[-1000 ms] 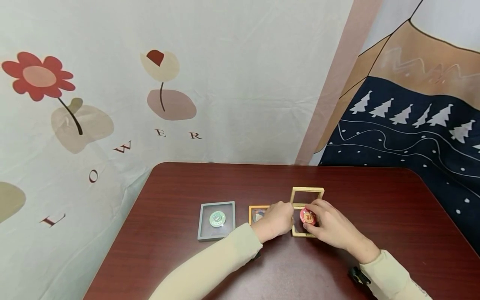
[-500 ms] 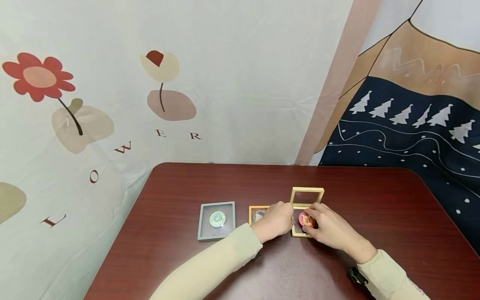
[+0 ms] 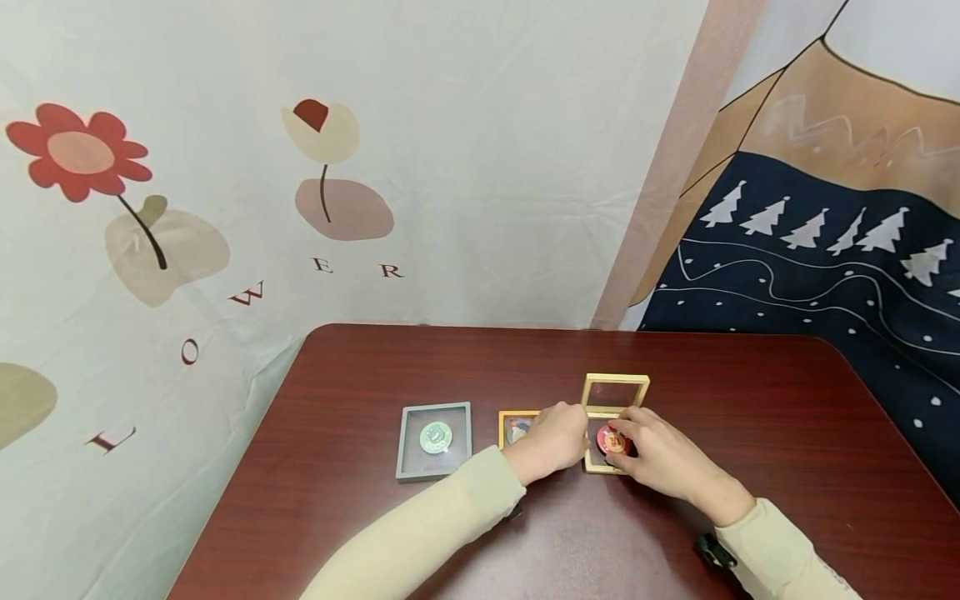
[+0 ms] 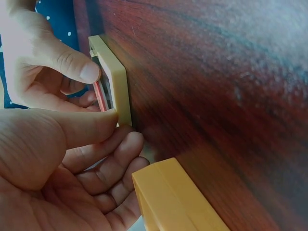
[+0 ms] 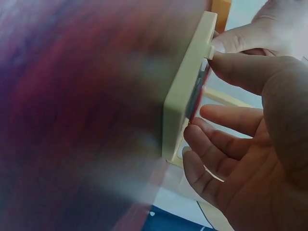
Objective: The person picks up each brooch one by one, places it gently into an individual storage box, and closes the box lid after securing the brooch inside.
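A pale yellow hinged display frame (image 3: 603, 470) lies on the table with its lid (image 3: 615, 379) raised at the back. Inside its lower half, a red poker chip (image 3: 612, 439) with a gold centre sits against the clear film. My right hand (image 3: 667, 457) holds this chip by its edge between thumb and fingers; in the right wrist view the chip (image 5: 196, 103) shows edge-on, close over the film. With thumb and forefinger, my left hand (image 3: 551, 440) pinches the frame's left side, as the left wrist view shows by the frame's side wall (image 4: 120, 82).
An orange frame (image 3: 517, 413) lies just left, partly hidden under my left hand. Farther left is a grey frame (image 3: 402, 454) holding a light green chip (image 3: 435, 437). The dark red table (image 3: 360, 358) ends at a printed cloth (image 3: 487, 208) behind.
My right hand has shifted the red chip slightly left and toward the front inside the frame, mostly in the first half second. The left hand and the frame stay where they were.
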### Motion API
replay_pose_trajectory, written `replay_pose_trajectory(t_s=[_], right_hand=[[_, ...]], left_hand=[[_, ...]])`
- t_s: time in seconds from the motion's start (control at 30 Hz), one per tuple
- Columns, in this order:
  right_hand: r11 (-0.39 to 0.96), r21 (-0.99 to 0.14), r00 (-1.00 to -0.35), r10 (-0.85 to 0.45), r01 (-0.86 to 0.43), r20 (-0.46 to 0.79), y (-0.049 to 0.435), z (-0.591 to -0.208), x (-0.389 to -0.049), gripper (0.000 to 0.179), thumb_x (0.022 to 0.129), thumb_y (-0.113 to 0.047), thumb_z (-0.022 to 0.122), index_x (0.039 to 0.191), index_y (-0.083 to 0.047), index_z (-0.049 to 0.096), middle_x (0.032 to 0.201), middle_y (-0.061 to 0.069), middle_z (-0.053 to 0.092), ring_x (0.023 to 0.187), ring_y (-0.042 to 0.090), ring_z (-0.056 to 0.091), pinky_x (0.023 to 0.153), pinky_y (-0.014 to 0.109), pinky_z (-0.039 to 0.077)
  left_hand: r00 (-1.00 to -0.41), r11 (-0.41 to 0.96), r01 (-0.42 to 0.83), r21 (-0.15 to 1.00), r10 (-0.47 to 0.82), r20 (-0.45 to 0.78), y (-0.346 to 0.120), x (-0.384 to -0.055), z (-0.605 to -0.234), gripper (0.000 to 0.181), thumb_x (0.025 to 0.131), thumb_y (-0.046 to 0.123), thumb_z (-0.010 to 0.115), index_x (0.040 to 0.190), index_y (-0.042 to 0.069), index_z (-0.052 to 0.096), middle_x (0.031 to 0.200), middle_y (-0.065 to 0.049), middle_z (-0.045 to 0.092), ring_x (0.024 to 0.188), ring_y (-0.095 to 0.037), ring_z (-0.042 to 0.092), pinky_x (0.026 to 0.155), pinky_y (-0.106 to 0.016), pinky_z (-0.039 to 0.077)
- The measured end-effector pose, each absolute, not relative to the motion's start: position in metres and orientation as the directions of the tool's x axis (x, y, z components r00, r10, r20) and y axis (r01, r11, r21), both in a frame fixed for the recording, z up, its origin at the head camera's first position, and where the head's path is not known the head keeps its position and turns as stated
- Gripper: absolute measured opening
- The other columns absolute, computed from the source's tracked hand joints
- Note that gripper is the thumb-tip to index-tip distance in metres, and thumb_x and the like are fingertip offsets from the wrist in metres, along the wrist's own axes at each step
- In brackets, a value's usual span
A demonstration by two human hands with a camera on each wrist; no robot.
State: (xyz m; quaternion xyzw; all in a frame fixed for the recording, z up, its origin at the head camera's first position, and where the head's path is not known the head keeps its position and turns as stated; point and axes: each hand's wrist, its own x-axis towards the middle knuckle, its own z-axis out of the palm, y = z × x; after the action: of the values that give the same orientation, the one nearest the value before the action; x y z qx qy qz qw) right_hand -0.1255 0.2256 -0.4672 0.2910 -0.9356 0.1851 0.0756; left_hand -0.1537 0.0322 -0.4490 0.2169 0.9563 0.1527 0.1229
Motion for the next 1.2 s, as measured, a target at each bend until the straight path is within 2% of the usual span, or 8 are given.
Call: replay_pose_trajectory(t_s=[0.13,0.33,0.47,0.57,0.67,0.87,1.07,1.2], right_hand=[[0.76,-0.327,-0.826,-0.49,-0.561,0.277,0.229,-0.458,-0.126,0.025,0.085,-0.014,0.086,0.107,-0.005,0.077,0.106,0.004,0.067,0.096,0.019,0.064,0.084,0.042,0.055],[0.744,-0.324,-0.791,-0.432,-0.584,0.433,0.239,-0.436,-0.129,0.022,0.083,-0.006,0.085,0.104,-0.007,0.077,0.105,0.002,0.069,0.094,0.017,0.064,0.079,0.045,0.058],[0.732,-0.308,-0.749,-0.398,-0.607,0.53,0.245,-0.424,-0.133,0.023,0.081,-0.002,0.084,0.101,-0.01,0.077,0.102,0.0,0.069,0.092,0.015,0.064,0.078,0.038,0.056],[0.73,-0.315,-0.741,-0.375,-0.606,0.556,0.249,-0.419,-0.137,0.026,0.079,0.0,0.085,0.101,-0.011,0.075,0.103,0.0,0.069,0.091,0.016,0.064,0.079,0.031,0.053],[0.741,-0.331,-0.759,-0.355,-0.585,0.546,0.252,-0.417,-0.14,0.028,0.08,-0.001,0.086,0.106,-0.008,0.075,0.106,0.002,0.069,0.093,0.018,0.063,0.078,0.034,0.055],[0.769,-0.354,-0.806,-0.333,-0.532,0.489,0.257,-0.422,-0.149,0.035,0.085,-0.007,0.084,0.117,-0.001,0.072,0.114,0.011,0.069,0.099,0.026,0.063,0.077,0.051,0.058],[0.781,-0.399,-0.858,-0.326,-0.482,0.397,0.26,-0.427,-0.154,0.042,0.091,-0.015,0.08,0.129,0.0,0.068,0.124,0.016,0.067,0.107,0.034,0.065,0.083,0.057,0.057],[0.792,-0.427,-0.891,-0.316,-0.437,0.325,0.263,-0.43,-0.156,0.045,0.094,-0.018,0.078,0.134,0.0,0.066,0.127,0.018,0.067,0.108,0.036,0.066,0.086,0.059,0.056]], left_hand=[[-0.873,0.85,0.381,0.363,0.46,-0.161,0.031,-0.153,-0.448,0.038,0.097,0.017,0.074,0.062,0.016,0.059,0.058,0.007,0.054,0.055,-0.009,0.051,0.056,-0.027,0.045],[-0.871,0.845,0.375,0.381,0.462,-0.167,0.03,-0.152,-0.448,0.041,0.099,0.017,0.072,0.061,0.016,0.057,0.057,0.007,0.051,0.054,-0.009,0.049,0.055,-0.026,0.043],[-0.871,0.843,0.37,0.389,0.461,-0.17,0.03,-0.151,-0.448,0.043,0.1,0.016,0.071,0.06,0.015,0.056,0.056,0.006,0.05,0.053,-0.009,0.048,0.054,-0.026,0.043],[-0.872,0.844,0.372,0.386,0.46,-0.168,0.03,-0.152,-0.448,0.041,0.1,0.017,0.072,0.061,0.016,0.058,0.057,0.007,0.052,0.054,-0.009,0.049,0.055,-0.026,0.043],[-0.872,0.845,0.378,0.377,0.462,-0.161,0.03,-0.152,-0.448,0.039,0.099,0.017,0.073,0.062,0.016,0.059,0.058,0.007,0.054,0.056,-0.008,0.049,0.057,-0.026,0.044],[-0.871,0.838,0.382,0.389,0.468,-0.153,0.029,-0.152,-0.448,0.043,0.098,0.016,0.073,0.059,0.016,0.056,0.056,0.008,0.049,0.055,-0.008,0.045,0.056,-0.026,0.042],[-0.869,0.838,0.367,0.403,0.464,-0.174,0.029,-0.152,-0.449,0.047,0.1,0.017,0.071,0.057,0.016,0.053,0.053,0.007,0.044,0.051,-0.009,0.042,0.052,-0.025,0.039],[-0.87,0.845,0.361,0.394,0.457,-0.184,0.029,-0.151,-0.449,0.046,0.101,0.018,0.071,0.058,0.016,0.054,0.054,0.006,0.047,0.051,-0.009,0.044,0.052,-0.025,0.04]])
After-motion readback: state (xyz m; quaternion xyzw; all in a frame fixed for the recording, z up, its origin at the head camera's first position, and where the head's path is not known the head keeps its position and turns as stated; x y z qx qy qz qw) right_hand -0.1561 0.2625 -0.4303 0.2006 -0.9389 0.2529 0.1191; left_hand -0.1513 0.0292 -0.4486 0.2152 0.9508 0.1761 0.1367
